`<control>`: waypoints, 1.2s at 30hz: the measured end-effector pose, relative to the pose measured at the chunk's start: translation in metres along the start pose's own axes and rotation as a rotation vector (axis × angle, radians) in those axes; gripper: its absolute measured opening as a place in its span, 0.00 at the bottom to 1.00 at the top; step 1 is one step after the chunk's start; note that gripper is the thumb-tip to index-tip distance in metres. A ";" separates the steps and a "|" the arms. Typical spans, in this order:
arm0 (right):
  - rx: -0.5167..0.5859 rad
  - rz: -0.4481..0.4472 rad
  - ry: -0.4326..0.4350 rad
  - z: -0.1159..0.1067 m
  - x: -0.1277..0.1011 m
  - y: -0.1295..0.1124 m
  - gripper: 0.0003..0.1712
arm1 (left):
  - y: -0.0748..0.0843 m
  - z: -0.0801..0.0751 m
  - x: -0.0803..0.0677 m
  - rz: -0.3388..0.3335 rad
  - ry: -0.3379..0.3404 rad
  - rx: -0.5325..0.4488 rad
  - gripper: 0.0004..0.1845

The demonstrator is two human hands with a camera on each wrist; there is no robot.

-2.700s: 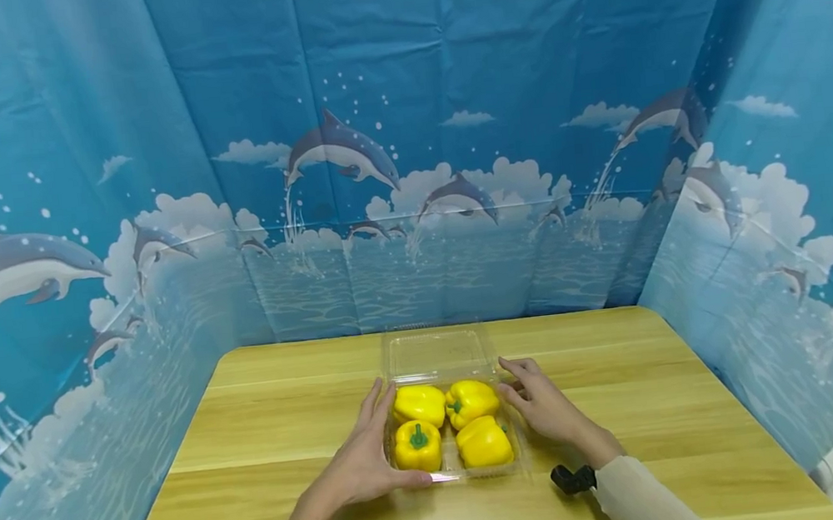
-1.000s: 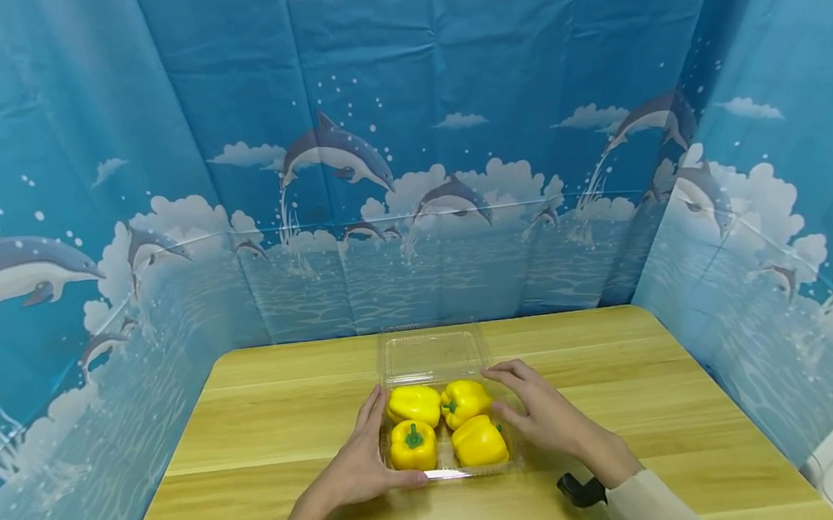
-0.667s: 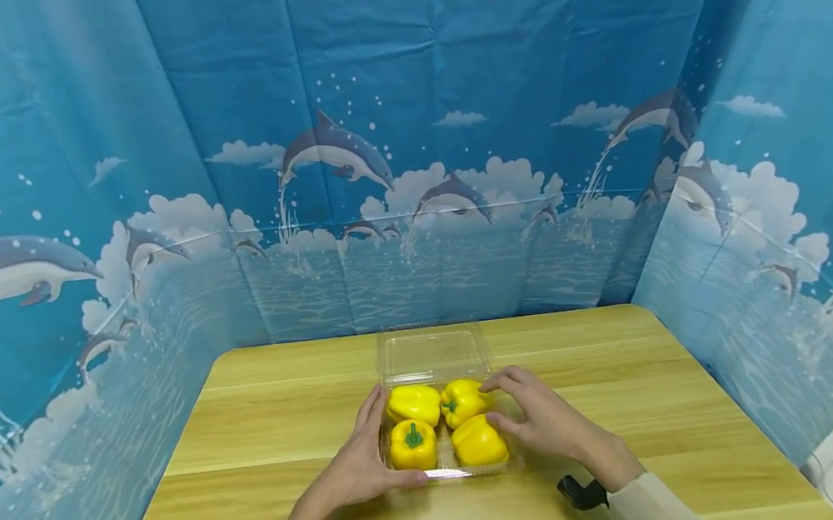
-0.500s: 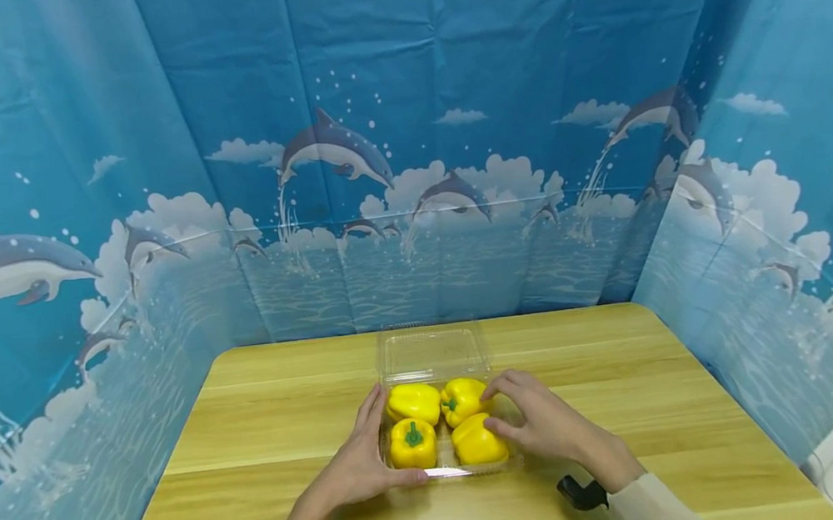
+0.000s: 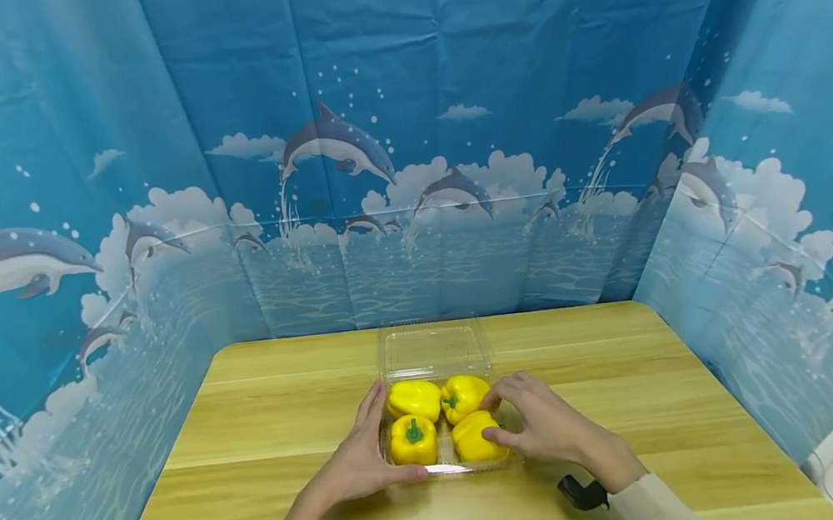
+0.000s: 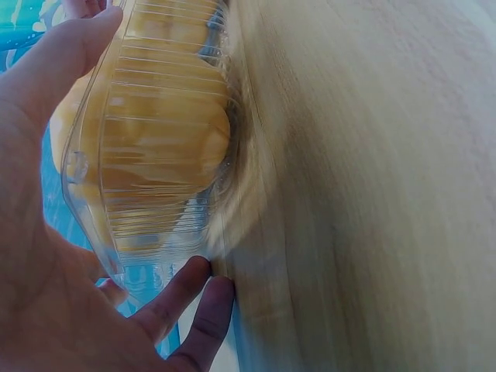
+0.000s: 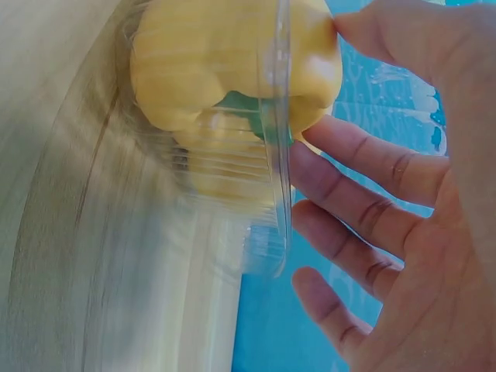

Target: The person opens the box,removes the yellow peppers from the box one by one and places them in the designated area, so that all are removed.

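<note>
My left hand (image 5: 357,467) is lying flat along the left wall of the tray (image 5: 446,468), fingers straight and relaxed, thumb running along the near rim. It is grasping nothing; it is only pressing against the clear plastic, which I judge is bracing the light tray so it does not slide on the table (image 5: 253,443). The left wrist view is showing the same thing: palm (image 6: 46,256) against the ribbed wall (image 6: 147,155), fingertips down by the wood.

My right hand (image 5: 546,427) is reaching over the right rim, fingers bent and spread. My thumb is touching the near right pepper (image 5: 475,443) and my forefinger is coming down beside the far right pepper (image 5: 463,394). In the right wrist view my fingers (image 7: 364,167) are curling at the rim against a pepper (image 7: 232,58), yet I cannot tell whether they are truly gripping it or only touching.

Four yellow peppers are sitting in the tray, two by two, close together, the near left pepper (image 5: 413,440) stem up. The tray is sitting in the middle of the table, just in front of me, with its lid (image 5: 433,349) folded open and lying flat behind it. Blue dolphin curtains (image 5: 405,144) are hanging round three sides.
</note>
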State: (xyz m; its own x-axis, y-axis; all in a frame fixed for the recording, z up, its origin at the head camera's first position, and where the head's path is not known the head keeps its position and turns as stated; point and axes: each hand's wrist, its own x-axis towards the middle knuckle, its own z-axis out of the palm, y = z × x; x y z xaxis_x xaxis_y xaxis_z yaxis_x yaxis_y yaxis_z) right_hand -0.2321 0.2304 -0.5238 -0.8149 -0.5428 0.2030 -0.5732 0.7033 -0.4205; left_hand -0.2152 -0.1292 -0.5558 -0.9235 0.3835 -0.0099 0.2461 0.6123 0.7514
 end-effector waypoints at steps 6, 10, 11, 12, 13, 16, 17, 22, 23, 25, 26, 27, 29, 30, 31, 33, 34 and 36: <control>0.003 -0.002 -0.020 0.000 -0.001 -0.004 0.25 | 0.001 0.000 0.001 0.001 -0.003 0.008 0.81; 0.018 0.001 -0.042 0.001 -0.001 -0.007 0.28 | 0.001 0.000 0.001 0.003 -0.002 0.010 0.81; 0.022 0.002 -0.048 0.001 -0.001 -0.008 0.28 | 0.001 0.000 0.001 0.003 -0.001 0.009 0.81; 0.028 0.001 -0.053 0.001 -0.001 -0.008 0.29 | 0.000 0.000 0.001 0.004 -0.001 0.009 0.81; 0.034 -0.001 -0.058 0.001 -0.001 -0.009 0.29 | 0.000 0.000 0.001 0.005 -0.001 0.009 0.81; 0.039 -0.018 -0.066 0.000 0.000 -0.011 0.30 | 0.001 0.000 0.001 0.003 0.000 0.008 0.81; 0.041 -0.025 -0.070 -0.001 0.000 -0.012 0.30 | 0.001 0.000 0.001 0.002 0.001 0.007 0.80; 0.033 -0.075 -0.080 -0.002 0.004 -0.018 0.32 | 0.001 0.000 0.001 -0.001 0.002 0.000 0.81; 0.036 -0.085 -0.082 -0.002 0.005 -0.019 0.32 | 0.001 0.000 0.001 0.000 0.002 -0.001 0.81; 0.044 -0.101 -0.089 -0.001 0.007 -0.021 0.33 | 0.001 0.000 0.000 0.001 0.003 -0.003 0.81; 0.053 -0.105 -0.092 -0.001 0.008 -0.022 0.33 | 0.001 0.000 0.000 0.002 0.003 -0.003 0.81; 0.064 -0.108 -0.095 -0.001 0.008 -0.023 0.33 | 0.001 0.001 0.000 0.003 0.004 -0.002 0.81; 0.099 -0.105 -0.107 0.000 0.010 -0.024 0.34 | 0.001 0.001 0.000 0.004 0.005 0.000 0.81; 0.110 -0.102 -0.111 0.001 0.010 -0.025 0.34 | 0.000 0.001 0.000 0.006 0.006 0.002 0.81; 0.117 -0.100 -0.113 0.002 0.010 -0.026 0.35 | 0.000 0.001 0.000 0.006 0.006 0.003 0.81; 0.130 -0.085 -0.114 0.002 0.011 -0.027 0.35 | 0.000 0.001 0.000 0.007 0.007 0.002 0.81; 0.136 -0.077 -0.112 0.002 0.011 -0.028 0.36 | 0.000 0.001 0.000 0.005 0.007 0.002 0.81; 0.142 -0.065 -0.102 0.003 0.010 -0.030 0.36 | 0.000 0.001 -0.001 0.003 0.007 0.001 0.80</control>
State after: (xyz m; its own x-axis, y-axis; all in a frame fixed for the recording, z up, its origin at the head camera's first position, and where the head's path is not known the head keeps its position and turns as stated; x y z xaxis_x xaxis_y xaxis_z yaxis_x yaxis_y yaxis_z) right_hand -0.2232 0.2027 -0.5119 -0.7592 -0.6343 0.1460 -0.6010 0.5970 -0.5314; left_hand -0.2143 -0.1287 -0.5569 -0.9247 0.3806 -0.0031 0.2494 0.6121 0.7504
